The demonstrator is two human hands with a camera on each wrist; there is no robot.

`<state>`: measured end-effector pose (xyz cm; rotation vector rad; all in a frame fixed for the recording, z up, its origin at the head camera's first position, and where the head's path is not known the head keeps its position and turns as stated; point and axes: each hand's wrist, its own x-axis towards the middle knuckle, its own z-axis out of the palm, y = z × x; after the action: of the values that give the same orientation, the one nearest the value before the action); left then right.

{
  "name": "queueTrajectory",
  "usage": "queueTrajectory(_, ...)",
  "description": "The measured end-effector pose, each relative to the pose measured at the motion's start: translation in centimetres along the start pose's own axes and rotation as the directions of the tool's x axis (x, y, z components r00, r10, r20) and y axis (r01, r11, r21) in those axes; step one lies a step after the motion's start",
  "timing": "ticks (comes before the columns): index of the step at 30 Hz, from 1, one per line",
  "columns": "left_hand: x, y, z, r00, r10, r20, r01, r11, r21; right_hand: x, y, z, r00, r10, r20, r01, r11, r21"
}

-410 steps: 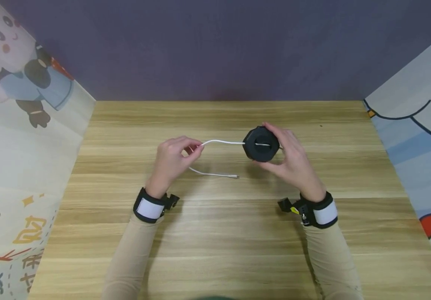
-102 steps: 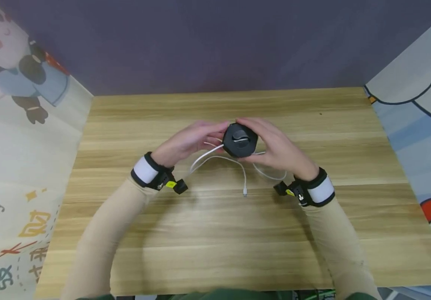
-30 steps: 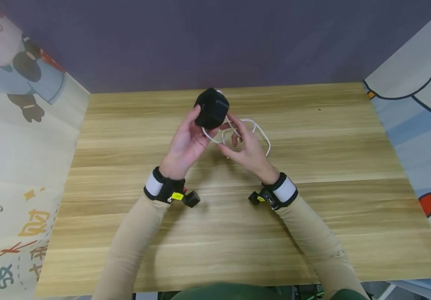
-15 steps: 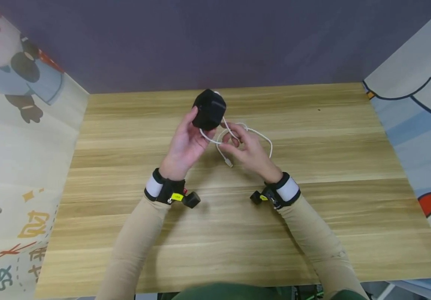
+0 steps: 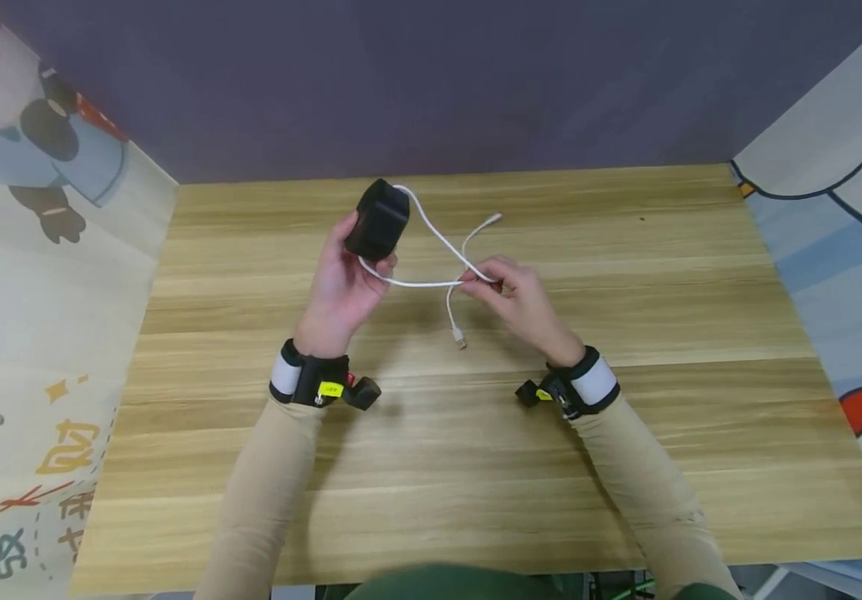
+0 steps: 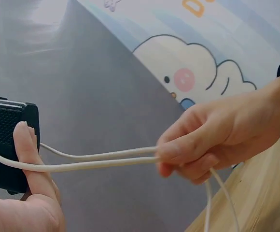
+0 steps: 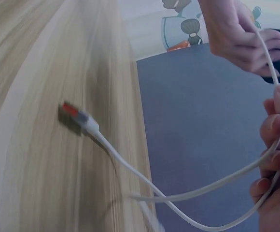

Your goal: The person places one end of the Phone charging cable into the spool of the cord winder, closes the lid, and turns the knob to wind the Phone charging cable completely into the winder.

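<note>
Left hand [image 5: 341, 287] grips black cable reel [image 5: 380, 218], raised over surface [image 5: 416, 483], far side, left of centre; right hand [image 5: 517, 304] pinches both white USB cable [image 6: 96, 165] strands. Uneven pull could jam reel.

There are two hands [image 5: 339, 292] [image 5: 523, 304], one black case [image 5: 380, 221] and one cable [image 5: 423, 285] (two plugs [image 5: 459, 337] [image 5: 494, 218]).

The wood-grain table [image 5: 431, 475] bears a dark speck [image 5: 642, 219] and, perhaps, cable ends [image 5: 458, 337].

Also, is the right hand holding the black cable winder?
No, the left hand holds the black cable winder while the right hand pinches the white USB cable.
</note>
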<state>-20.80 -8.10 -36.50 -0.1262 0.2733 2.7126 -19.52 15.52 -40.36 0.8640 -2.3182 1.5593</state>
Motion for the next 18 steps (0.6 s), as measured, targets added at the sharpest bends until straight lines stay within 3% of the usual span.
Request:
queueTrajectory(5, -0.2, 0.5, -0.3, 1.0, 0.002, 0.022, -0.001, 0.999, -0.036, -0.4, 0.5, -0.9, 1.0, -0.005, 0.018, 0.007, 0.998, -0.064)
queueTrajectory(12, -0.2, 1.1, -0.8, 0.988, -0.063, 0.144, 0.075, 0.994, -0.076, -0.6, 0.6, -2.3, 0.999, -0.005, 0.049, 0.009, 0.997, -0.077)
queueTrajectory(18, -0.5, 1.6, -1.3, 0.98, -0.082, 0.179, 0.097, 0.992, -0.078, -0.6, -0.2, -3.8, 0.997, -0.015, 0.08, 0.023, 0.995, -0.1)
